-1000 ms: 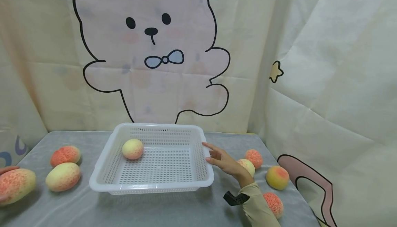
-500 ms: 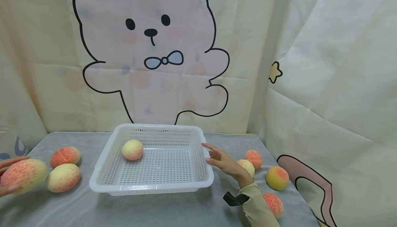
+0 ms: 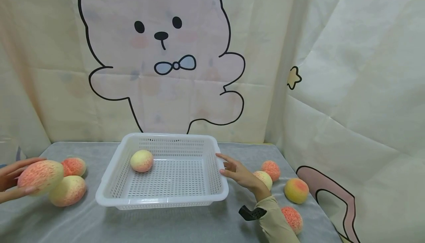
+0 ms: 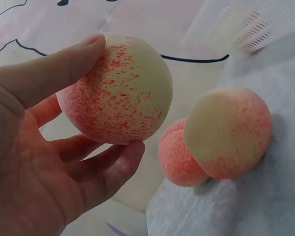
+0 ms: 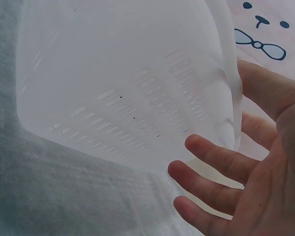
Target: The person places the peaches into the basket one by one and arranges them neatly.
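Observation:
My left hand (image 3: pixel 10 181) grips a large red-speckled, pale yellow peach (image 3: pixel 42 176) at the left of the head view. In the left wrist view the thumb lies over this peach's upper side and the fingertips support it below. A yellowish peach (image 3: pixel 68 191) and a redder peach (image 3: pixel 74 166) lie beside it on the table. In the middle stands a white perforated plastic basket (image 3: pixel 159 200), holding one pale peach (image 3: pixel 142 160). My right hand (image 3: pixel 239 173) rests at the basket's right rim, its fingers spread and loosely extended along the outer wall.
To the right of my right arm lie a pale peach (image 3: pixel 264 179), a pinkish-red peach (image 3: pixel 271 170), an orange-yellow peach (image 3: pixel 296 190) and a red-speckled peach (image 3: pixel 292 219), partly behind the sleeve. Cloth curtains (image 3: pixel 332 69) hang around the grey-covered table (image 3: pixel 159 228).
My left hand has come in from the left edge, carrying its peach rightward and slightly up until it overlaps the two peaches there. The right hand and basket stay in place.

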`<action>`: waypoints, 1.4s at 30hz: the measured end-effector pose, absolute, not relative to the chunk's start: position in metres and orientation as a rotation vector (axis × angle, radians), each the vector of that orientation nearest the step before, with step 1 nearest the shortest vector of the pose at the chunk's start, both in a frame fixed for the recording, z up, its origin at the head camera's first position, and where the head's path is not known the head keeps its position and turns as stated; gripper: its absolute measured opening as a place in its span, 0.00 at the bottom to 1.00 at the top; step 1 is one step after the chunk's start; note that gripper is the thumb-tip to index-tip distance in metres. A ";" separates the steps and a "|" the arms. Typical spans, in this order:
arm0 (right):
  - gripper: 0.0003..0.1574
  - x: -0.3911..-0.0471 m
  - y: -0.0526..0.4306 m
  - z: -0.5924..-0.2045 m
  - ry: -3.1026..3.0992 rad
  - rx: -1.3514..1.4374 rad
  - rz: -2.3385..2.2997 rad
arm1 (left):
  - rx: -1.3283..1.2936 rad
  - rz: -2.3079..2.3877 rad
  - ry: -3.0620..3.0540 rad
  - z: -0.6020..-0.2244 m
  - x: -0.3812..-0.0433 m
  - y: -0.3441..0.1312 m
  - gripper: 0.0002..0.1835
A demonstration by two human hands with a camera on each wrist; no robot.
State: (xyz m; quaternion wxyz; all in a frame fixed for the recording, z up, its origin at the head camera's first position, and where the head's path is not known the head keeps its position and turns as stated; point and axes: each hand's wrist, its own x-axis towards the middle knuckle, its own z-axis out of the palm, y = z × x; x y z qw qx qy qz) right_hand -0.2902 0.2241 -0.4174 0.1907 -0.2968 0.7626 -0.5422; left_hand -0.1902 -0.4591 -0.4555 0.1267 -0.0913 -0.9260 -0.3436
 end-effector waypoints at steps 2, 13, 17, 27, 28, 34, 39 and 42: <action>0.43 -0.290 0.224 -0.418 2.138 -0.839 -1.525 | -0.241 -1.036 -2.716 -0.446 -0.189 -0.451 0.46; 0.43 -0.292 0.225 -0.417 2.126 -0.851 -1.530 | -0.293 -1.203 -2.797 -0.401 -0.189 -0.402 0.36; 0.43 -0.293 0.226 -0.418 2.131 -0.845 -1.529 | -0.272 -1.200 -2.922 -0.386 -0.193 -0.389 0.35; 0.43 -0.292 0.225 -0.418 2.095 -0.866 -1.556 | -0.375 -1.197 -2.913 -0.370 -0.202 -0.363 0.35; 0.43 -0.292 0.225 -0.418 2.096 -0.865 -1.555 | -0.410 -1.224 -2.894 -0.369 -0.204 -0.360 0.34; 0.43 -0.292 0.224 -0.419 2.113 -0.856 -1.543 | -0.528 -1.342 -2.831 -0.361 -0.209 -0.339 0.33; 0.43 -0.292 0.224 -0.419 2.110 -0.866 -1.544 | -0.550 -1.281 -2.862 -0.356 -0.217 -0.327 0.33; 0.43 -0.292 0.224 -0.418 2.102 -0.873 -1.550 | -0.576 -1.278 -2.869 -0.352 -0.221 -0.322 0.33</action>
